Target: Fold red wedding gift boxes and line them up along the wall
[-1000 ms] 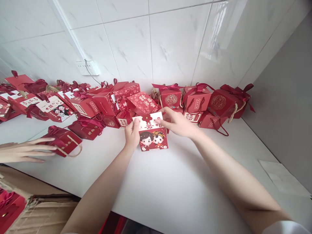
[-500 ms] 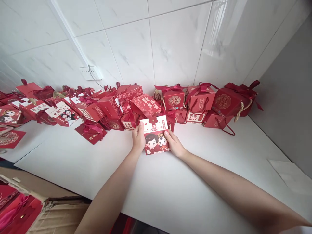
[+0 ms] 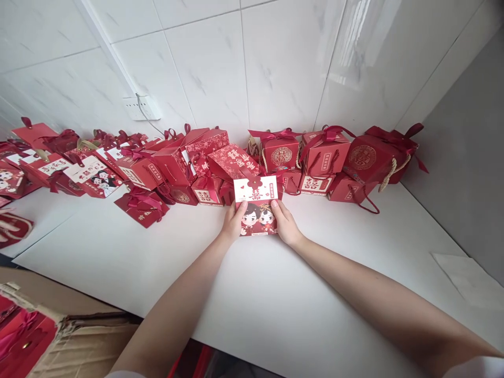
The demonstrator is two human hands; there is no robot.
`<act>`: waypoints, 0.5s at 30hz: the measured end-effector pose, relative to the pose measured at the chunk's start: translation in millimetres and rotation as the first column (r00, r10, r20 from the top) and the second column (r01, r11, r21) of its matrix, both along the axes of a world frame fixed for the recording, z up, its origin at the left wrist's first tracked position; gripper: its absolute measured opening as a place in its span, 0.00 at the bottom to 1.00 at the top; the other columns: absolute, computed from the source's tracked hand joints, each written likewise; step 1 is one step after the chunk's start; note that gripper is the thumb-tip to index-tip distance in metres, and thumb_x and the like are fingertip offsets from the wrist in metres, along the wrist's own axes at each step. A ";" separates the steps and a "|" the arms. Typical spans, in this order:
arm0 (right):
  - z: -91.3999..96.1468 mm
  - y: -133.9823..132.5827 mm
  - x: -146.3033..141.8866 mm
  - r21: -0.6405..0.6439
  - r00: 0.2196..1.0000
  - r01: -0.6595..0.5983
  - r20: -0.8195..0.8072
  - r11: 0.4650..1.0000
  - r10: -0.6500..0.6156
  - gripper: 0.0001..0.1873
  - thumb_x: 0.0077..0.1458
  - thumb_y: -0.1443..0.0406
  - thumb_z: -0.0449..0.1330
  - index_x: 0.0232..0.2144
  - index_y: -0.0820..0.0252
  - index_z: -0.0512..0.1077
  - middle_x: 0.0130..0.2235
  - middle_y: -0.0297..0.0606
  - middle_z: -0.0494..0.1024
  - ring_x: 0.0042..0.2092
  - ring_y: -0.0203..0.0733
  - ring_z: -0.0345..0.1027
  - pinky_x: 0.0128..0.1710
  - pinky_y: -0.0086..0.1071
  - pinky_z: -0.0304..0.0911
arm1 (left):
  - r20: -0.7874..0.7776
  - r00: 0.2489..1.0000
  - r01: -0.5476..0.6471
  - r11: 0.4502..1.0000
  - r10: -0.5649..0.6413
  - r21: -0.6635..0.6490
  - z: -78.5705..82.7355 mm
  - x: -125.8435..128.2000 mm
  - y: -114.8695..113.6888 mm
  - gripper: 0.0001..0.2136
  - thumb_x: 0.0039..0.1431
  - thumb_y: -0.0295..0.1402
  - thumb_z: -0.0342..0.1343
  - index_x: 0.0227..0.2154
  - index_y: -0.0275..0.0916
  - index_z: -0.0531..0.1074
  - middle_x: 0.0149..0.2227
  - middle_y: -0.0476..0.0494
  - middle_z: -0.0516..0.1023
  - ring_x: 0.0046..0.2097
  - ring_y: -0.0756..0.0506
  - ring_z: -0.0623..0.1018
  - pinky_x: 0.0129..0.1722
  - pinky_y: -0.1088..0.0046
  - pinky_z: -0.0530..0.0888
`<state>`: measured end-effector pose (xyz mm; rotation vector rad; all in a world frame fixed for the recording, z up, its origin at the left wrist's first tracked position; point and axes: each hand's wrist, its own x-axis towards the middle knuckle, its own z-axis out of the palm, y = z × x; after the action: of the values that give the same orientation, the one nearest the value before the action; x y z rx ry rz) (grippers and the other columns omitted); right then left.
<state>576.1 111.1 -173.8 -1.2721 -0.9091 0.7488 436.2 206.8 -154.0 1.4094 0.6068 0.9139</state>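
Between my two hands is a red and white gift box (image 3: 258, 218) printed with two cartoon figures, its front toward me and a dark red ribbon at its top. My left hand (image 3: 233, 220) grips its left side, thumb on the front. On the right side my right hand (image 3: 286, 223) holds it the same way. The fingers behind the box are hidden. Just past it, a patterned red box (image 3: 233, 161) leans among the stacked boxes.
Red gift boxes with ribbons and rope handles line the tiled wall, such as a box with a gold emblem (image 3: 281, 155). One red box (image 3: 142, 207) lies nearer on the white table (image 3: 315, 294). A cardboard carton (image 3: 86, 346) holding red boxes stands at lower left.
The gift box has moved slightly right and away from me, and sits straighter. My left hand has slid lower on its side. The view has shifted a little.
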 end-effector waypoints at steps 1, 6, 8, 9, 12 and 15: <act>-0.1 0.0 -0.3 -0.003 1.000 0.001 -0.003 1.000 -0.001 0.28 0.63 0.40 0.49 0.48 0.54 0.70 0.47 0.38 0.79 0.50 0.50 0.71 0.55 0.44 0.65 | 0.002 1.000 -0.005 1.000 0.005 -0.012 1.3 -0.4 1.1 0.24 0.59 0.52 0.58 0.49 0.38 0.74 0.50 0.38 0.81 0.52 0.37 0.79 0.52 0.61 0.75; 0.0 -1.3 -0.7 -0.011 1.000 -0.007 -0.019 1.000 0.007 0.28 0.63 0.40 0.50 0.48 0.53 0.70 0.47 0.38 0.79 0.51 0.50 0.71 0.55 0.44 0.64 | -0.030 0.999 -0.019 1.000 0.019 -0.001 2.8 -0.8 7.1 0.26 0.58 0.54 0.58 0.49 0.38 0.75 0.51 0.38 0.81 0.53 0.37 0.79 0.54 0.61 0.74; 0.9 -1.8 -0.4 -0.012 1.000 -0.011 -0.026 1.000 0.011 0.28 0.63 0.40 0.51 0.49 0.53 0.70 0.48 0.38 0.79 0.51 0.50 0.71 0.56 0.44 0.63 | -0.037 0.999 -0.013 1.000 0.013 0.002 0.2 -0.1 9.3 0.26 0.58 0.54 0.58 0.49 0.38 0.75 0.51 0.38 0.81 0.53 0.37 0.79 0.54 0.61 0.74; 1.7 -1.9 -0.3 -0.012 0.999 -0.013 -0.031 1.000 0.013 0.28 0.62 0.40 0.51 0.49 0.53 0.70 0.49 0.39 0.79 0.52 0.51 0.71 0.57 0.45 0.63 | -0.038 0.999 -0.011 1.000 0.011 -0.002 -1.2 0.3 10.1 0.26 0.58 0.54 0.58 0.49 0.38 0.75 0.51 0.38 0.81 0.53 0.37 0.79 0.54 0.61 0.74; 6.3 -2.6 -0.3 0.026 0.997 -0.054 -0.061 0.998 0.055 0.31 0.64 0.39 0.47 0.52 0.54 0.70 0.53 0.40 0.77 0.54 0.51 0.70 0.57 0.45 0.64 | -0.002 1.000 -0.002 0.998 0.002 -0.067 -2.3 1.3 10.8 0.25 0.57 0.53 0.60 0.48 0.37 0.76 0.50 0.38 0.81 0.54 0.37 0.79 0.55 0.59 0.75; 12.4 -5.2 -2.1 0.156 0.952 -0.228 -0.169 0.961 0.253 0.32 0.64 0.41 0.46 0.59 0.51 0.66 0.58 0.41 0.73 0.58 0.51 0.68 0.57 0.47 0.65 | 0.112 0.994 0.022 0.971 0.005 -0.238 4.3 1.6 9.0 0.24 0.57 0.52 0.60 0.47 0.38 0.76 0.53 0.38 0.80 0.56 0.36 0.78 0.56 0.58 0.75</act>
<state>574.0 105.9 -161.4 -0.9632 -0.9533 0.9665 437.8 215.8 -149.7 1.1367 0.6046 0.8752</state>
